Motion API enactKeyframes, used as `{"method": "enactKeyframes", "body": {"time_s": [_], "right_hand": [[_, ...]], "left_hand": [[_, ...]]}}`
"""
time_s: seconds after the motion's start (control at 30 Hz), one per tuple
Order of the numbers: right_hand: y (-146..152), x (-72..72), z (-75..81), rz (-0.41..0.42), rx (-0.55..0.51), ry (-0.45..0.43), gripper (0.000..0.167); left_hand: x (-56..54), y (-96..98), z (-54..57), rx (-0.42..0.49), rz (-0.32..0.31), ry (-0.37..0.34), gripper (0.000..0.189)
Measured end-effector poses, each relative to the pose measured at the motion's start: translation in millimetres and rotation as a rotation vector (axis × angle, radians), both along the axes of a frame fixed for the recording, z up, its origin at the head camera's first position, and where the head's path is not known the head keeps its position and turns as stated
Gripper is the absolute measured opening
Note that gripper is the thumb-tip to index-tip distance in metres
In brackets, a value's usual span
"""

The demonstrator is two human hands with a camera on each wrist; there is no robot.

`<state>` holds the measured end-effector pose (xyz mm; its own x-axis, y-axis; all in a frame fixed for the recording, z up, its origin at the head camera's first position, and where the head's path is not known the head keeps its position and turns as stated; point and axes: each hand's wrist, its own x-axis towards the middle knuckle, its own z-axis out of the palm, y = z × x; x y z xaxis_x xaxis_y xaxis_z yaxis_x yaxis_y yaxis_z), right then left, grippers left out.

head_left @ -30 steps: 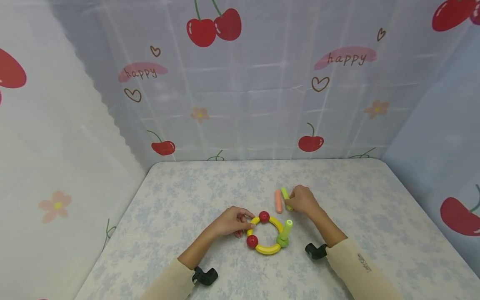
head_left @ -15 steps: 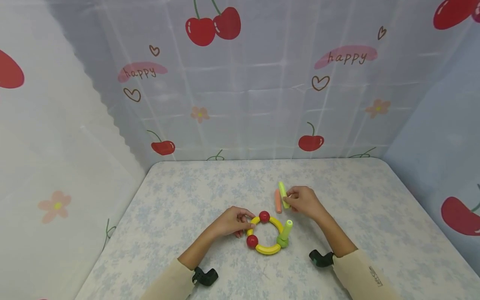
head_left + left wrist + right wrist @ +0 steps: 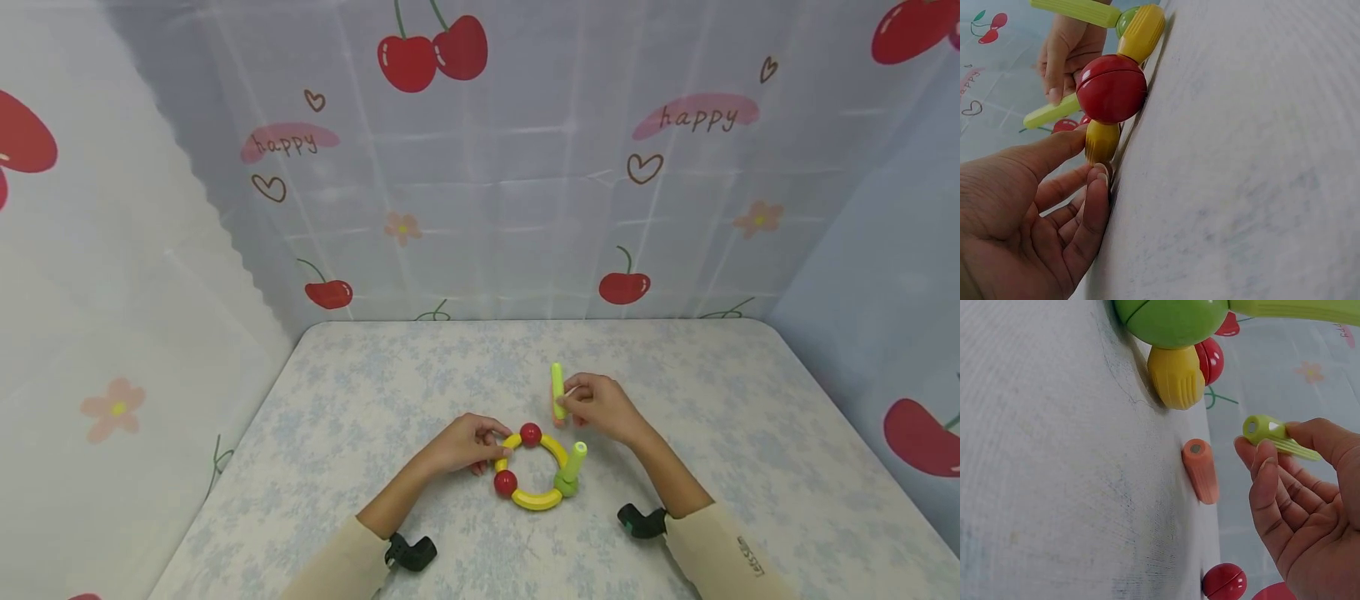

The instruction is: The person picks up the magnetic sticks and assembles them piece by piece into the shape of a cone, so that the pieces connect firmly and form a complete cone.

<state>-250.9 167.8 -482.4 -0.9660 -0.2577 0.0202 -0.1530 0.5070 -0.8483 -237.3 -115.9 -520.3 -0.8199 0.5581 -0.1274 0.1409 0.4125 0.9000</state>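
Observation:
On the table lies a ring of yellow curved magnetic building pieces (image 3: 537, 500), joined by red balls (image 3: 506, 483) and a green ball (image 3: 566, 484). A light green stick (image 3: 575, 461) rises, tilted, from the green ball. My left hand (image 3: 463, 443) pinches the ring's left yellow curved piece (image 3: 1102, 142) between thumb and fingers. My right hand (image 3: 604, 408) pinches a second light green stick (image 3: 557, 390), lifted off the table behind the ring. This stick has a grey disc in its end. An orange stick (image 3: 1200, 472) lies on the table below it, mostly covered in the head view.
The patterned table (image 3: 390, 367) ends at a cherry-print curtain (image 3: 487, 208) behind, with more curtain at both sides. A red ball-like shape (image 3: 1224, 581) shows low in the right wrist view; I cannot place it in the head view.
My right hand has lifted the light green stick from beside the orange one and moved it left, over the orange stick. My left hand and the ring have stayed put.

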Motion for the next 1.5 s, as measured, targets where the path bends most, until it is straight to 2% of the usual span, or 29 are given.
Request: {"method": "enactKeyframes", "body": {"time_s": [0.27,0.47,0.77,0.9,1.3,1.5], "right_hand": [[0,0.3,-3.8,0.137,-0.060,0.066,0.020],[-2,0.9,-4.6,0.177,-0.127,0.085,0.018],[-11,6.8,-4.4,0.205,-0.169,0.071,0.018],[-15,7.9,-4.3,0.220,-0.153,0.070,0.017],[-19,8.0,-7.6,0.278,-0.069,0.151,0.016],[-19,9.9,-6.1,0.278,-0.056,0.178,0.017]], "left_hand": [[-0.8,1.3,0.4,-0.003,-0.014,0.002,0.028],[-1.0,1.7,0.8,-0.008,-0.016,0.006,0.029],[-0.2,1.2,1.7,-0.008,-0.018,0.014,0.029],[-0.3,1.3,2.0,-0.013,-0.014,0.018,0.029],[0.9,1.0,1.1,-0.016,-0.008,0.020,0.029],[2.2,1.3,2.6,-0.020,-0.012,0.023,0.029]]}}
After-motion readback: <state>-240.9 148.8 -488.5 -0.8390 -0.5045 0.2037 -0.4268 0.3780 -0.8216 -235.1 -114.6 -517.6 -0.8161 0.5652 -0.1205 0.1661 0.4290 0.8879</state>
